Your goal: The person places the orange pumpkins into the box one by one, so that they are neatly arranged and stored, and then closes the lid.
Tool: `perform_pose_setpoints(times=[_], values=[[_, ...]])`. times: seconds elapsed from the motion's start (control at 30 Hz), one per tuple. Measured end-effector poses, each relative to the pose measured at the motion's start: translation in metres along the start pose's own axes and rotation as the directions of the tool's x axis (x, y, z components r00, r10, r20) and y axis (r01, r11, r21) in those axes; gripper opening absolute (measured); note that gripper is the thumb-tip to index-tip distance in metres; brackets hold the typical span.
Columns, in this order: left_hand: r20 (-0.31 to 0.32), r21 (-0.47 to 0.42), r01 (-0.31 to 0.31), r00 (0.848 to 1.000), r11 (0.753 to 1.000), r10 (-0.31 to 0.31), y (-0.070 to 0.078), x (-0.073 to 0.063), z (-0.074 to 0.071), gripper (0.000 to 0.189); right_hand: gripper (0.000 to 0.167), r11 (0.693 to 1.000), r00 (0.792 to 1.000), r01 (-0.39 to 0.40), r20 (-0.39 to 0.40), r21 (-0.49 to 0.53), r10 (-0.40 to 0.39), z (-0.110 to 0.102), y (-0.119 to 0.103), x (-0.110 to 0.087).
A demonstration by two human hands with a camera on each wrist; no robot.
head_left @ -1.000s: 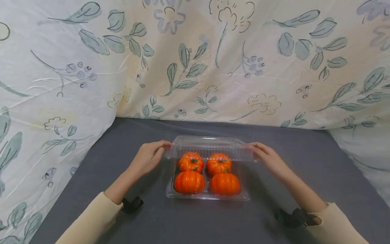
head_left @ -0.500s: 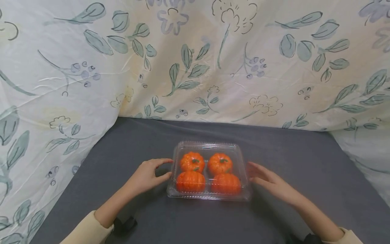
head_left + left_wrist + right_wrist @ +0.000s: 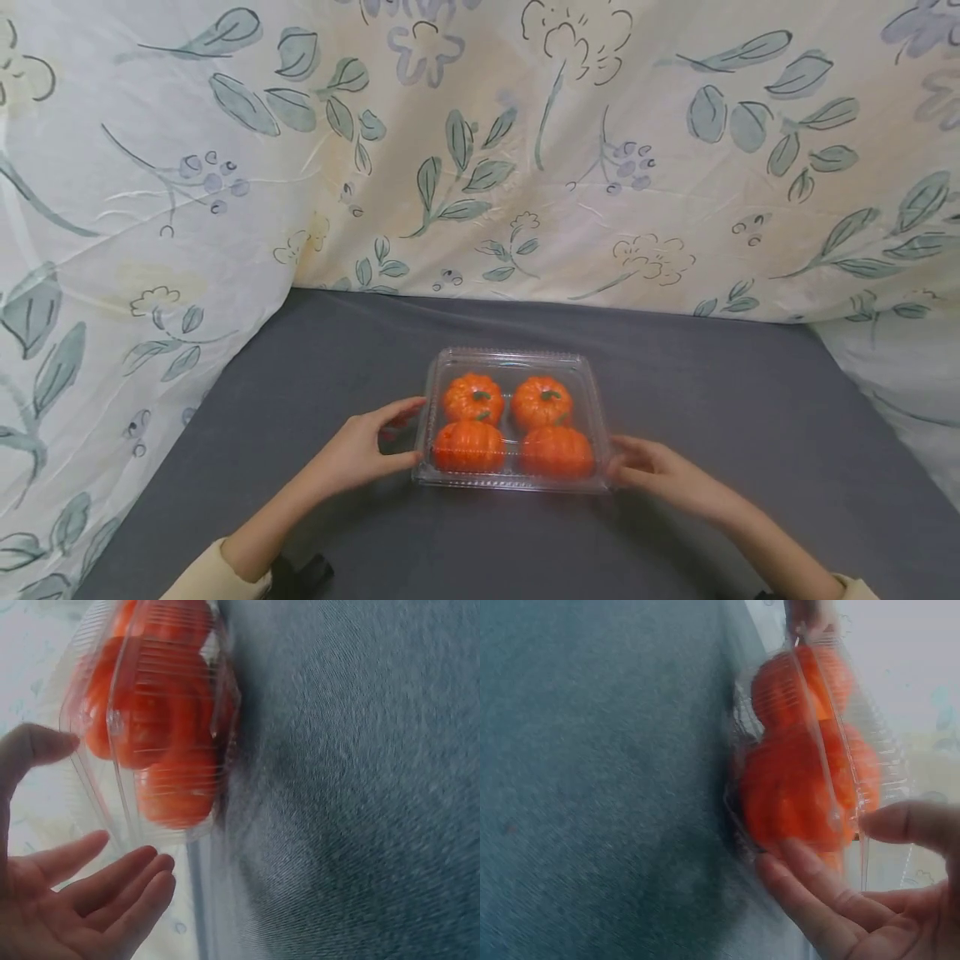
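A clear plastic clamshell box (image 3: 516,483) lies on the grey cloth with its lid down. Several small orange pumpkins (image 3: 542,402) sit inside it, in two rows. At the box's left side is my left hand (image 3: 352,450), its fingers spread and loosely bent. In the left wrist view that hand's thumb (image 3: 54,744) is at the lid's edge, and the other fingers stand apart from the wall. My right hand (image 3: 667,477) is at the front right corner. In the right wrist view its thumb (image 3: 900,822) touches the lid's side, while fairly straight fingers (image 3: 810,900) reach the lower rim.
Dark grey cloth (image 3: 360,350) covers the table around the box. Behind and at the sides hangs a pale curtain (image 3: 480,250) with printed leaves and flowers. Dark wrist straps (image 3: 303,575) show near the sleeves.
The lid, raised and held at both ends a second ago, has come down over the pumpkins. Both hands have let go of its ends; the right has moved toward the front corner.
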State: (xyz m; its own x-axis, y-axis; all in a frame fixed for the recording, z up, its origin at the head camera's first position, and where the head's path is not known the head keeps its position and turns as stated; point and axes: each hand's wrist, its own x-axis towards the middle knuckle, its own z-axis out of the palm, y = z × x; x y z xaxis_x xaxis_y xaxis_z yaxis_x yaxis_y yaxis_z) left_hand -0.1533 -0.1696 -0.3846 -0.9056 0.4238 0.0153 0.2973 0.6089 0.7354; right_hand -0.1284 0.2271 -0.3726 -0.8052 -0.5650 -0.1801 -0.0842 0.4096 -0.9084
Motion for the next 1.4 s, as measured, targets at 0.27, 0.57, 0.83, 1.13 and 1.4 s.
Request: perform_pose_setpoints(times=[0.27,0.57,0.83,1.13,1.4], values=[[0.099,-0.251,0.132,0.989,0.959,-0.110,-0.001,-0.004,0.003,0.075,0.060,0.992,0.999,-0.045,0.026,0.117,0.043,0.005,0.002,0.000],[0.241,-0.273,0.230,0.956,0.934,-0.165,-0.002,-0.007,-0.005,0.039,0.048,0.975,0.997,-0.056,0.058,0.215,0.045,0.005,0.002,0.000],[0.374,-0.432,0.195,0.927,0.880,-0.021,-0.008,-0.007,0.004,0.034,0.033,0.975,0.994,-0.057,0.100,0.216,0.036,0.003,0.002,0.000],[0.340,-0.477,0.166,0.940,0.863,0.008,-0.013,-0.008,0.015,0.035,0.026,0.967,0.987,-0.114,0.135,0.228,0.084,0.003,0.005,0.000],[0.238,-0.442,0.104,0.971,0.891,0.004,-0.010,-0.009,0.017,0.029,0.037,0.942,0.975,-0.145,0.204,0.303,0.085,0.007,0.008,0.002]])
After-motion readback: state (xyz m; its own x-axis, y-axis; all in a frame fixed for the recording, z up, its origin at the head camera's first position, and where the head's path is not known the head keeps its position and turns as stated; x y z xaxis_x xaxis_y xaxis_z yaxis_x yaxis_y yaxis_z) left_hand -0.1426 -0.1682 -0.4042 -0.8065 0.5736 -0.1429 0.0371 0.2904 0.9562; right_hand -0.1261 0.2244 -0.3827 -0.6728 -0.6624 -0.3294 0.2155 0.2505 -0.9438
